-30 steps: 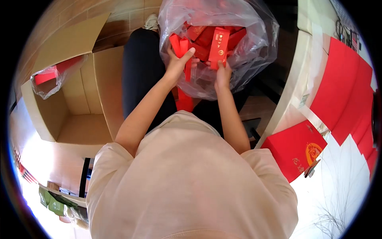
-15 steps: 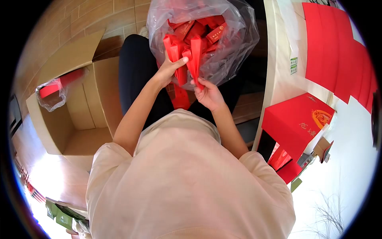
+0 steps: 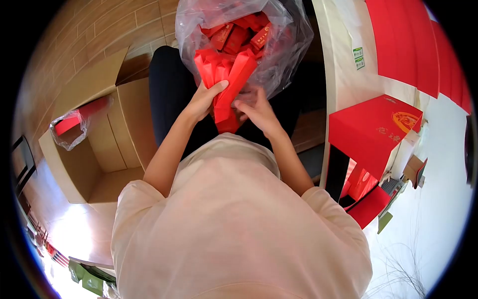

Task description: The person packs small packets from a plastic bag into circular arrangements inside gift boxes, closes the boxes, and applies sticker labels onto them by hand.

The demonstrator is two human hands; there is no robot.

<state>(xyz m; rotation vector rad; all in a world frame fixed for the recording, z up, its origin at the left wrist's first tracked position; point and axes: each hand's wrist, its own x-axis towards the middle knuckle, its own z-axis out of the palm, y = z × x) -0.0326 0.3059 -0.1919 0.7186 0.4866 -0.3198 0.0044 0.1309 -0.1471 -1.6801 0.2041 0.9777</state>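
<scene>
My left hand (image 3: 201, 103) is closed around a bundle of thin red folded pieces (image 3: 214, 70), its thumb pressed on top of them. They fan out upward over the near rim of a clear plastic bag (image 3: 289, 55). Inside that bag lie several red packets (image 3: 236, 40), some with gold print. My right hand (image 3: 260, 114) is just right of the bundle's lower part, fingers apart and nothing visible between them. Below the bundle, more red material (image 3: 227, 124) hangs between my legs.
An open cardboard box (image 3: 99, 154) stands at my left, with a plastic-wrapped red item (image 3: 74, 122) at its edge. On the right, a white-covered table (image 3: 343, 74) carries red sheets (image 3: 403, 45) and a large red box (image 3: 373, 129) with gold print.
My right fingers have let go of the red piece they pinched and spread apart. The bundle in my left hand has come slightly nearer and fanned wider. The view has shifted a little.
</scene>
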